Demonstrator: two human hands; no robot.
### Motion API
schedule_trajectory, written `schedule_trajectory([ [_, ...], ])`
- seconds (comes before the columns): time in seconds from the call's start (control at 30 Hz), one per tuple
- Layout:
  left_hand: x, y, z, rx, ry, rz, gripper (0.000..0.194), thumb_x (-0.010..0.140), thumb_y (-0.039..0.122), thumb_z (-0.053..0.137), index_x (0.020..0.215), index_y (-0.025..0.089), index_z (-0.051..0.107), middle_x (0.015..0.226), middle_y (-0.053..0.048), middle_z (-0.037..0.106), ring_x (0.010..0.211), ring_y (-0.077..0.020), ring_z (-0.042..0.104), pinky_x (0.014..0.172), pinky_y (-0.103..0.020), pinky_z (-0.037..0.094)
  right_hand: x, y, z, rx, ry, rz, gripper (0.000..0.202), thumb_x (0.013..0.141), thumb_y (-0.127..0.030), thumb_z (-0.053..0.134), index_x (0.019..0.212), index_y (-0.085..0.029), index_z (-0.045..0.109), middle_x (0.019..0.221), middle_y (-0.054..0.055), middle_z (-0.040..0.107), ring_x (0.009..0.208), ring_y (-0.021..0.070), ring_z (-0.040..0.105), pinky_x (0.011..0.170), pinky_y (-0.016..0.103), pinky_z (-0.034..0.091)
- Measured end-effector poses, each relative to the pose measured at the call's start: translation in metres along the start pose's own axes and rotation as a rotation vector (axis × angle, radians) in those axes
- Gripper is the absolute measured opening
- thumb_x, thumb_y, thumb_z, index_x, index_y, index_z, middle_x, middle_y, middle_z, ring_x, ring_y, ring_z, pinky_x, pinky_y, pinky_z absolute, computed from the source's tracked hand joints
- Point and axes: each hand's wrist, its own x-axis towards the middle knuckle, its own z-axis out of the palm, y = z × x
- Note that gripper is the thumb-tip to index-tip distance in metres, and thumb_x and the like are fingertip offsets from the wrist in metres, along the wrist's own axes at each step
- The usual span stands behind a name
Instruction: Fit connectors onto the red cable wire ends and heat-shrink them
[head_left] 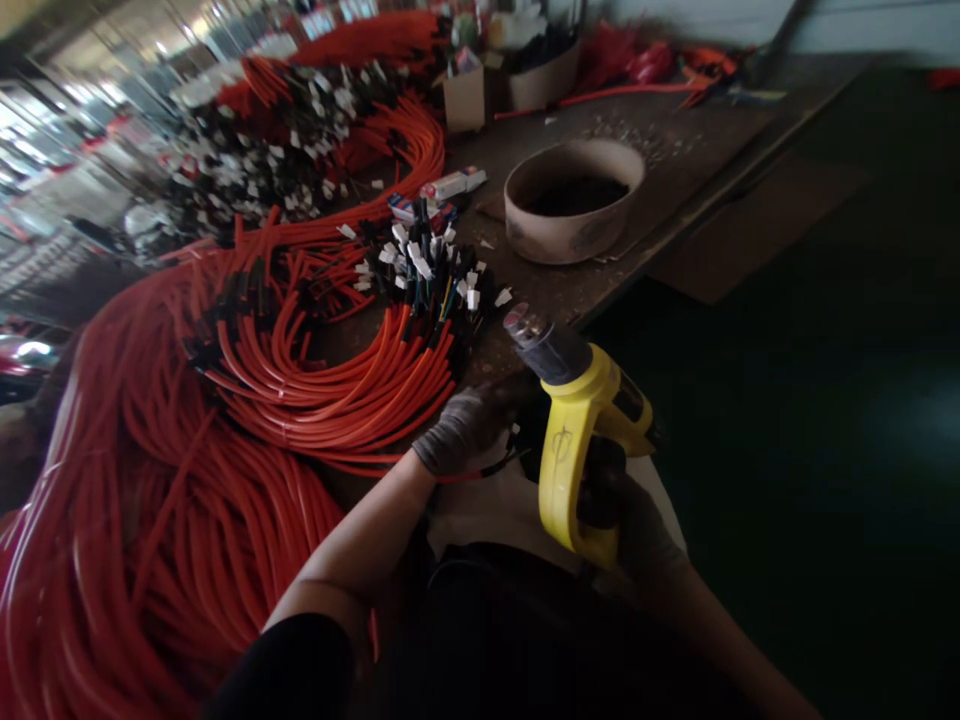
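Note:
My right hand point(637, 515), in a dark glove, is wrapped round the grip of a yellow heat gun point(562, 450). Its dark nozzle point(551, 345) points up and to the left, toward the bench. In a grey glove, my left hand point(469, 425) is at the right end of a coil of orange cables point(337, 410). Its fingers are lost in shadow, so I cannot tell what they grip. Just below it runs one orange cable with a black end point(499, 465). White connectors point(420, 260) and black leads top the coil behind that hand.
A thick bundle of red-orange tubing point(172, 500) fills the left side. A round, open-topped ring-shaped container point(574, 220) stands on the dark bench point(697, 150). Farther back are a cardboard box point(463, 98), small packets point(454, 184) and more connectorized cables point(255, 150). The bench edge slants along the right.

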Motion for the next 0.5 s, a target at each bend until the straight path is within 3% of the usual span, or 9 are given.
schedule_trajectory([
  [0.07, -0.004, 0.005, -0.005, 0.246, -0.206, 0.044, 0.022, 0.078, 0.025, 0.068, 0.100, 0.024, 0.075, 0.117, -0.009, 0.071, 0.113, -0.0273, 0.063, 0.106, -0.042, 0.044, 0.000, -0.003, 0.002, 0.027, -0.019, -0.001, 0.027, 0.053, -0.032, 0.085, 0.073, -0.025, 0.068, 0.063, -0.003, 0.065, 0.057, 0.0147, 0.061, 0.055, 0.024, 0.054],
  [0.1, -0.003, 0.007, -0.009, 0.406, -0.227, 0.016, 0.023, 0.082, 0.025, 0.065, 0.102, 0.022, 0.075, 0.120, -0.010, 0.069, 0.115, -0.0278, 0.062, 0.105, -0.041, 0.045, 0.001, -0.004, 0.004, 0.043, -0.025, -0.003, 0.028, 0.050, -0.031, 0.086, 0.070, -0.025, 0.067, 0.060, -0.004, 0.064, 0.054, 0.0137, 0.059, 0.054, 0.024, 0.053],
  [0.17, 0.004, 0.011, -0.017, 0.763, -0.149, -0.148, 0.032, 0.090, 0.029, 0.056, 0.118, 0.018, 0.068, 0.124, -0.015, 0.065, 0.113, -0.0299, 0.062, 0.096, -0.041, 0.050, -0.001, -0.005, 0.007, 0.082, -0.021, -0.012, 0.030, 0.048, -0.030, 0.088, 0.066, -0.025, 0.066, 0.058, -0.005, 0.062, 0.052, 0.0118, 0.056, 0.053, 0.023, 0.053],
  [0.23, 0.015, 0.014, -0.022, 0.983, -0.050, -0.325, 0.041, 0.095, 0.034, 0.048, 0.127, 0.011, 0.061, 0.119, -0.020, 0.064, 0.104, -0.0333, 0.064, 0.084, -0.044, 0.053, -0.004, -0.003, 0.009, 0.114, -0.002, -0.029, 0.027, 0.053, -0.031, 0.088, 0.069, -0.026, 0.068, 0.060, -0.005, 0.063, 0.054, 0.0116, 0.057, 0.057, 0.023, 0.055],
  [0.33, 0.028, 0.018, -0.019, 1.080, -0.090, -0.398, 0.047, 0.098, 0.038, 0.043, 0.125, 0.004, 0.059, 0.116, -0.025, 0.061, 0.098, -0.0358, 0.065, 0.073, -0.043, 0.054, -0.011, 0.002, 0.011, 0.119, 0.019, -0.052, 0.022, 0.063, -0.035, 0.084, 0.079, -0.028, 0.072, 0.071, -0.004, 0.069, 0.064, 0.0153, 0.063, 0.066, 0.027, 0.059],
  [0.43, 0.031, 0.020, -0.011, 1.060, -0.058, -0.451, 0.052, 0.096, 0.044, 0.045, 0.127, 0.005, 0.057, 0.115, -0.026, 0.060, 0.094, -0.0361, 0.066, 0.069, -0.041, 0.053, -0.015, 0.005, 0.010, 0.115, 0.053, -0.057, 0.021, 0.068, -0.036, 0.081, 0.086, -0.029, 0.073, 0.078, -0.004, 0.072, 0.071, 0.0158, 0.066, 0.068, 0.025, 0.059],
  [0.5, 0.029, 0.017, -0.008, 1.003, -0.031, -0.447, 0.059, 0.095, 0.049, 0.045, 0.137, 0.007, 0.049, 0.103, -0.022, 0.064, 0.084, -0.0337, 0.068, 0.066, -0.041, 0.052, -0.016, 0.005, 0.009, 0.120, 0.054, -0.035, 0.019, 0.069, -0.034, 0.080, 0.086, -0.029, 0.073, 0.078, -0.004, 0.072, 0.071, 0.0148, 0.066, 0.068, 0.023, 0.059],
])
